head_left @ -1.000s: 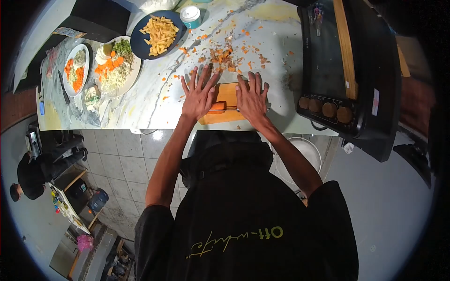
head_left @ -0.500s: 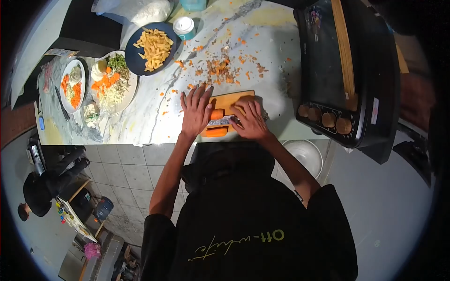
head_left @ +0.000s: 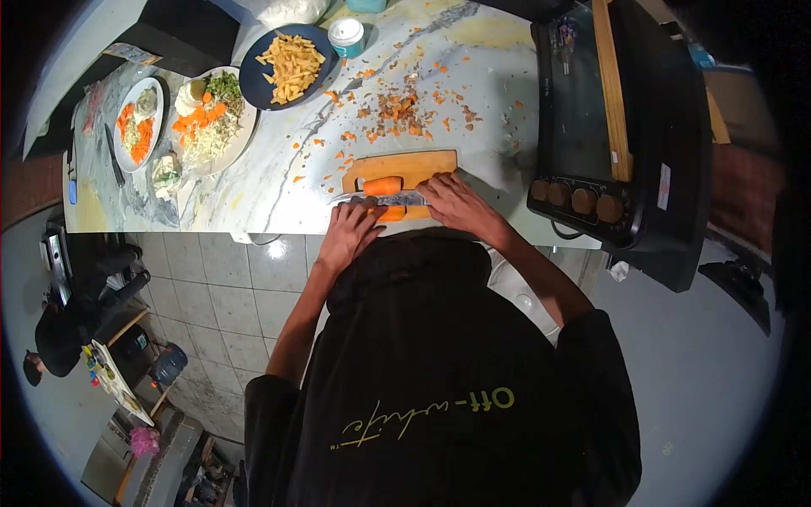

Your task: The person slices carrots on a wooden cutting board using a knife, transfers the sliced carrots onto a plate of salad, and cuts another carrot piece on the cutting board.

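Observation:
A wooden cutting board (head_left: pixel 435 160) lies near the counter's front edge. A knife (head_left: pixel 401 199) lies across it, blade pointing left, and my right hand (head_left: pixel 456 203) is closed around its handle end. On the far side of the blade sits a peeled orange carrot piece (head_left: pixel 383 185). A second carrot piece (head_left: pixel 393 215) is on the near side, partly covered by the blade and fingers. My left hand (head_left: pixel 351 230) has its bent fingertips on this near piece, close to the blade.
Carrot and brown peelings (head_left: pixel 397 110) are scattered beyond the board. At left stand a dark plate of cut potato sticks (head_left: pixel 293 68), a plate of chopped vegetables (head_left: pixel 245 139), an oval plate (head_left: pixel 157 106) and a white-lidded jar (head_left: pixel 346 38). A black oven (head_left: pixel 583 127) stands right.
My left hand has moved from the far carrot piece down to the near one. The knife is now turned more sideways across the board, in my right hand. The view has shifted slightly.

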